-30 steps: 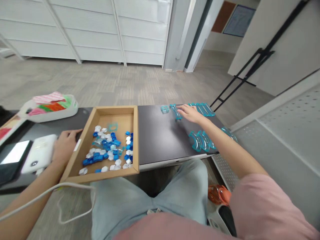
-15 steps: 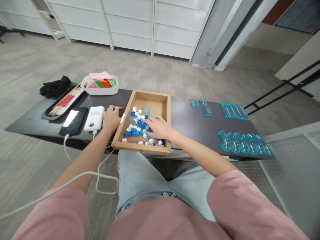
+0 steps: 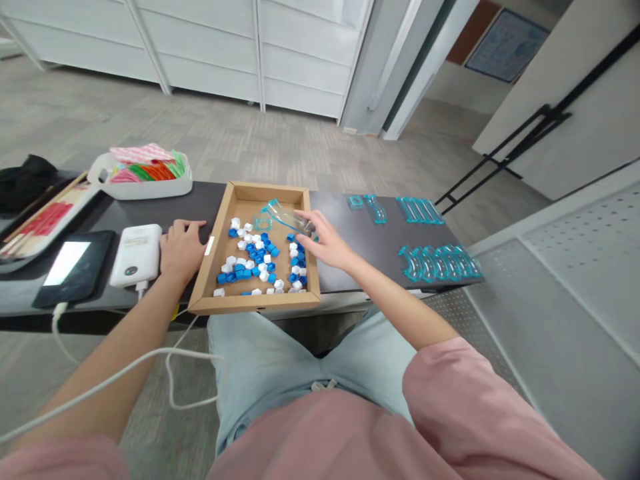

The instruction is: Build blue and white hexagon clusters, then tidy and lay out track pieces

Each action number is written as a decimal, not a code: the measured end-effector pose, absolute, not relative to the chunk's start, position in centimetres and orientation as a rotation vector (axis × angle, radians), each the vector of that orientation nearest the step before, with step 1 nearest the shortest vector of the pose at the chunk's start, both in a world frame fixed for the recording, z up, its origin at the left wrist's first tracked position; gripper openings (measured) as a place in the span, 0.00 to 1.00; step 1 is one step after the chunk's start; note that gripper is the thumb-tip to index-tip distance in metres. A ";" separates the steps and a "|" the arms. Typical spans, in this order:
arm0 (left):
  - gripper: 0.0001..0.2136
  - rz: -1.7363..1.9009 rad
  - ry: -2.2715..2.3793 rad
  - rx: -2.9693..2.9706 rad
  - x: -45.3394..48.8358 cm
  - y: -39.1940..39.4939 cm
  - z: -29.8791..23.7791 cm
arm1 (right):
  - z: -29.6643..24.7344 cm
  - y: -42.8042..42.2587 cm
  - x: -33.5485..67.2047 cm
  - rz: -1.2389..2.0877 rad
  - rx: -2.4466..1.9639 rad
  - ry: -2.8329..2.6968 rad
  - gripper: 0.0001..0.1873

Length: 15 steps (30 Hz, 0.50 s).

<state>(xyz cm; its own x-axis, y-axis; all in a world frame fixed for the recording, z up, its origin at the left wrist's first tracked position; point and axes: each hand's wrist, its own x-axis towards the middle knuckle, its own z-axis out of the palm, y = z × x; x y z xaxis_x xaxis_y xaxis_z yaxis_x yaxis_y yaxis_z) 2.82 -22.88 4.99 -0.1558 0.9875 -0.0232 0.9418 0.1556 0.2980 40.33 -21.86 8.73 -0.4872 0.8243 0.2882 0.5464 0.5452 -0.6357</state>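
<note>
A shallow cardboard tray (image 3: 215,293) lies on the dark table (image 3: 350,247) and holds several small blue and white pieces (image 3: 255,257) plus a clear teal square ring (image 3: 262,223). My right hand (image 3: 323,243) hovers over the tray's right wall, fingers closed on a clear curved teal-edged piece (image 3: 286,217) lifted above the tray. My left hand (image 3: 181,250) rests on the table against the tray's left wall, fingers curled loosely; it holds nothing that I can see.
Right of the tray lie a small teal ring (image 3: 356,201), one short teal piece (image 3: 376,210), a row of straight teal pieces (image 3: 419,210) and a row of curved ones (image 3: 440,262). Left: a white power bank (image 3: 136,245), a phone (image 3: 73,265), a white basket of coloured things (image 3: 143,175).
One second ago my right hand was at the far teal pieces; it then dipped into the tray and now lifts a clear curved piece out. My left hand stayed by the tray.
</note>
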 end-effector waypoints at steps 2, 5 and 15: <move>0.39 0.309 2.225 1.881 2.9 -22.9 5.1 | 9.0 -22.0 43.4 0.578 -1.155 -2.169 0.34; 0.39 0.298 2.233 1.880 3.0 -23.0 5.2 | 9.1 -22.1 48.1 0.477 -1.287 -2.129 0.34; 0.40 0.255 2.250 1.914 2.5 -22.4 4.6 | 7.7 -23.3 60.0 0.426 -1.515 -2.089 0.30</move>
<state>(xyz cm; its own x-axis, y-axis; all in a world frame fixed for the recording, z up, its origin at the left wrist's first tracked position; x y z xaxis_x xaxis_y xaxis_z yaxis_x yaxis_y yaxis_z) 2.47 -22.44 4.59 -0.1574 0.9873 -0.0229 0.9570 0.1582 0.2432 60.01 -23.31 7.67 -0.2387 0.9446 0.2252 0.7812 0.3246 -0.5333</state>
